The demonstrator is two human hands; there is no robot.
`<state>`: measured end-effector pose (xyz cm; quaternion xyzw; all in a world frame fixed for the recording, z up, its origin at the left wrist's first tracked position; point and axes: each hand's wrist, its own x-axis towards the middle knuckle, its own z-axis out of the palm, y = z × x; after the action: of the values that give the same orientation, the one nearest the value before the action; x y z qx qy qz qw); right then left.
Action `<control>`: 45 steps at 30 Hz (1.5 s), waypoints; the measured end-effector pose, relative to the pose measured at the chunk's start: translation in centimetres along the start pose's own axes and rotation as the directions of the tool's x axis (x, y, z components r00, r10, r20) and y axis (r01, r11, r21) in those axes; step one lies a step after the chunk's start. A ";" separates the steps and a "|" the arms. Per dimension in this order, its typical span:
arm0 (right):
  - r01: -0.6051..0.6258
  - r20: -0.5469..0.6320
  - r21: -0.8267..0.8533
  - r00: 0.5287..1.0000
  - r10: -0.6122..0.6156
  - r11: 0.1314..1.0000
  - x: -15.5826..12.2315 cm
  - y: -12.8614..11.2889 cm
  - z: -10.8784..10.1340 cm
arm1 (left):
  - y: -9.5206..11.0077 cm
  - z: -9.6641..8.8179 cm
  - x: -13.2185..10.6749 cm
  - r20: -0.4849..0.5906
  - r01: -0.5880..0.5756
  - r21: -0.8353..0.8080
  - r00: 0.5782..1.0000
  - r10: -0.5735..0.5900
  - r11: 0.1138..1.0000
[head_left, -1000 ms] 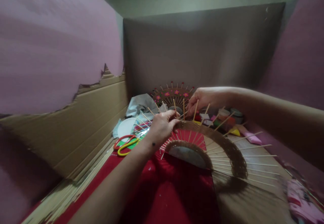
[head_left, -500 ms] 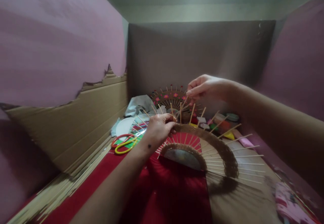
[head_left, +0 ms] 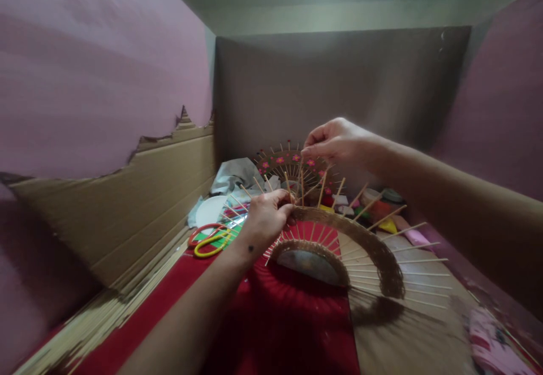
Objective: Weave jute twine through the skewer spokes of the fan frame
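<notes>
A half-round fan (head_left: 388,253) of thin sticks stands in front of me, with brown cord woven through the sticks in an inner and an outer band. My left hand (head_left: 269,214) is closed on the outer band near its top, thumb toward me. Above the stick tips my right hand (head_left: 333,140) pinches a thin brown cord (head_left: 301,166), which runs down toward the left fingers among the sticks. A pale half-disc (head_left: 311,266) fills the fan's centre. Where the cord meets the weave is hidden by my left fingers.
Left of the fan lie scissors (head_left: 211,246) with yellow and red handles and a bundle of sticks (head_left: 102,321). Cardboard (head_left: 169,194) leans on the left wall. Behind stands a second fan with pink flowers (head_left: 296,158). Red cloth (head_left: 280,330) covers part of the table.
My right hand has moved left and slightly up, bringing the cord to a steeper angle. The left hand keeps its grip on the fan.
</notes>
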<state>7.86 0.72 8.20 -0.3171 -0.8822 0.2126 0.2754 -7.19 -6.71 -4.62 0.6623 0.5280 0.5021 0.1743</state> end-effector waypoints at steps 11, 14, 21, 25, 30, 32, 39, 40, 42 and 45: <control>-0.027 0.155 -0.117 0.987 0.045 0.993 -1.2 1.2 -2.5 | -0.3 0.1 0.0 -0.008 -0.002 -0.023 1.000 0.002 1.000; -0.106 0.125 -0.106 0.985 0.119 0.989 -0.8 2.4 -2.3 | -0.3 0.1 0.0 -0.009 0.011 -0.007 1.000 -0.011 1.000; -0.202 0.265 -0.131 0.936 0.231 0.971 -1.7 3.5 -2.5 | -0.4 0.0 0.0 0.005 -0.002 -0.013 1.000 0.002 1.000; -0.261 0.406 -0.023 0.880 0.247 0.965 -3.1 5.4 -2.5 | -0.4 0.2 0.0 0.013 0.008 -0.036 1.000 -0.007 0.999; -0.327 0.487 0.069 0.836 0.254 0.943 -4.4 7.5 -1.8 | -1.1 0.5 0.2 -0.015 -0.056 -0.033 0.998 0.055 0.998; -0.328 0.481 0.095 0.842 0.245 0.940 -4.7 7.7 -1.5 | -1.4 0.6 0.3 -0.038 -0.070 -0.042 0.997 0.068 0.997; -0.434 0.440 0.178 0.838 0.323 0.883 -5.6 7.3 -1.4 | -1.5 0.8 0.2 -0.055 -0.060 -0.149 0.997 0.053 0.987; -0.444 0.440 0.188 0.836 0.330 0.876 -5.7 7.4 -1.4 | -1.4 0.8 0.2 -0.055 -0.047 -0.173 0.998 0.038 0.984; -0.464 0.446 0.206 0.828 0.339 0.862 -5.9 7.5 -1.4 | -1.3 0.9 0.3 -0.056 -0.023 -0.211 0.998 0.011 0.977; -0.480 0.456 0.233 0.822 0.341 0.846 -6.0 7.6 -1.2 | -1.4 1.0 0.3 -0.062 -0.035 -0.230 0.998 0.021 0.973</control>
<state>15.87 2.33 2.82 -0.4001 -0.7786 0.4753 0.0878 -7.15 -5.65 -5.99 0.6298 0.4615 0.5819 0.2275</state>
